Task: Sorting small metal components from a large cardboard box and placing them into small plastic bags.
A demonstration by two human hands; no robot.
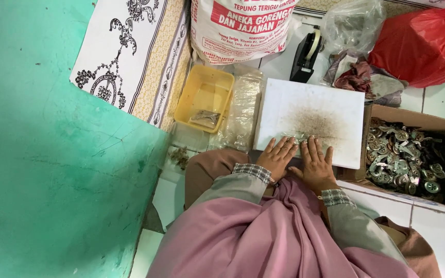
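The left hand and right hand lie side by side, fingers flat and spread, pressing a small clear packet onto the near edge of a white board (brown-stained at its middle). A yellow tray sits left, a box of metal bits right.

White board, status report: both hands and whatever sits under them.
Left hand and right hand flat, fingers spread, on a small clear packet. Packet on white board, near edge. Yellow tray left, box of metal pieces right; nothing blocking.
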